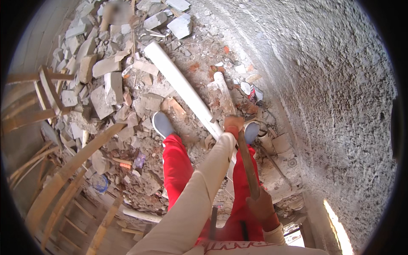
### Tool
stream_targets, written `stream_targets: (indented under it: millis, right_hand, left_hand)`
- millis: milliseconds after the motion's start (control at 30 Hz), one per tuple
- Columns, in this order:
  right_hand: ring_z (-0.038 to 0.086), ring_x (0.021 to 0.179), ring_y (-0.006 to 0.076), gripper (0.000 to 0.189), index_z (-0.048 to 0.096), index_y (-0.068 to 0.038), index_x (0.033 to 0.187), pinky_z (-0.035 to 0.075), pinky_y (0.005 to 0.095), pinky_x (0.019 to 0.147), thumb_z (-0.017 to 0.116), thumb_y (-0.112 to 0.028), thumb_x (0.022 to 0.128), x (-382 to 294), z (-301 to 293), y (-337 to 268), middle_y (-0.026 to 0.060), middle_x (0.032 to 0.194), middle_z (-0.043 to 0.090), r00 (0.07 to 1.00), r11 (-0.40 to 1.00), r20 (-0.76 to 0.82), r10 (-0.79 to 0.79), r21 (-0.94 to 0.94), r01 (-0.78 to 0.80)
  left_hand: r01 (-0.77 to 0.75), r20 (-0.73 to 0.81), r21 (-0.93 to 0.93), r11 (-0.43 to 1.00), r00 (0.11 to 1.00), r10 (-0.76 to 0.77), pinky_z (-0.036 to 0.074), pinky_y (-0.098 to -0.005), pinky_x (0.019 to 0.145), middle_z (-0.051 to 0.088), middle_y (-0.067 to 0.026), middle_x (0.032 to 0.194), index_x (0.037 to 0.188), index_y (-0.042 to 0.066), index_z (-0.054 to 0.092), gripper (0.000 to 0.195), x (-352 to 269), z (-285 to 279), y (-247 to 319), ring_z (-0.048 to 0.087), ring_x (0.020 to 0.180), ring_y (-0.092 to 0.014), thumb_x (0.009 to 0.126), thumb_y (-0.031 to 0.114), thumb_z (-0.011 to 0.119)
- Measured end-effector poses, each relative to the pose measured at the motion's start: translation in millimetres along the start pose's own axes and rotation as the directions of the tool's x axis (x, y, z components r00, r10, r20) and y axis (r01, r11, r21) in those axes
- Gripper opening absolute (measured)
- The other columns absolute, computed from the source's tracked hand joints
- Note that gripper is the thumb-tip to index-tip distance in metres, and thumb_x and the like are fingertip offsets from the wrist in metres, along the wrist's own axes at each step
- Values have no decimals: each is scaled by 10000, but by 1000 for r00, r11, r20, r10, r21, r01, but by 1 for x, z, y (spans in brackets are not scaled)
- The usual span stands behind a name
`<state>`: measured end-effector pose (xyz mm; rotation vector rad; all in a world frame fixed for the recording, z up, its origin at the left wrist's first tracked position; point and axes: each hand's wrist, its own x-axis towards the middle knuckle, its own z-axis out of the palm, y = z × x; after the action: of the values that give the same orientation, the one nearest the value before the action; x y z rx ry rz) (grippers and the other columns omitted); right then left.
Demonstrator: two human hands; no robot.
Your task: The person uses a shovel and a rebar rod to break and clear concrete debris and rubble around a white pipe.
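Note:
My left hand [234,123], at the end of a cream sleeve with a red cuff, is shut around the upper part of a wooden handle [248,165]. Lower down, near my right thigh, my right hand [261,207] grips the same handle. Beyond my left hand a pale, dusty round piece [225,92] points away over the rubble; I cannot tell whether it belongs to the handle. A long white plastic pipe [181,86] slants between my feet, its near end partly hidden by my left arm. My left shoe [163,124] and right shoe [251,131] stand on debris.
Broken blocks [106,68] are heaped at the far left. Wooden beams [73,162] and a wooden frame [49,91] stand at left. A rough plastered wall [334,95] rises at right. A crushed can [252,94] and a bent metal bar [277,167] lie near it.

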<state>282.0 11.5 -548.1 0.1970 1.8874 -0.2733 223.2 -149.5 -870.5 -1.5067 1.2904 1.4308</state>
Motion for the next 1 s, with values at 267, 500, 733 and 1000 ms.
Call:
stream_targets:
  millis: [267,500,733,1000]
  right_hand:
    - [680,745,312,384,546,29,1018,532,418,694,723,-248,820,-69,-8,-125,205,836,657,985,993,169,-22,115,2]
    - [617,690,129,472,487,26,1137,522,310,620,735,-283,881,-153,11,-183,80,827,610,878,953,457,-140,302,-5]
    - [631,757,158,483,487,33,1176,524,336,666,728,-276,894,-219,43,-225,99,841,615,724,956,625,-293,208,207]
    - [660,741,381,561,501,60,1087,503,469,660,740,-403,880,-300,110,-260,219,831,643,291,700,874,-390,76,710]
  left_hand:
    - [-243,298,-118,963,916,268,527,-399,630,719,-95,681,598,96,716,241,10,-90,-21,692,650,-234,767,242,624]
    - [363,474,-785,501,874,109,413,-273,470,449,-6,593,853,28,538,71,-92,-182,-46,461,481,-112,854,-34,573]
    - [369,401,-912,180,894,201,414,-293,470,435,9,565,728,121,473,208,-161,-270,-119,431,463,-133,836,14,615]
    - [238,112,-911,-337,929,353,426,-237,471,465,37,558,726,106,482,229,-263,-382,-276,437,460,-78,872,22,637]
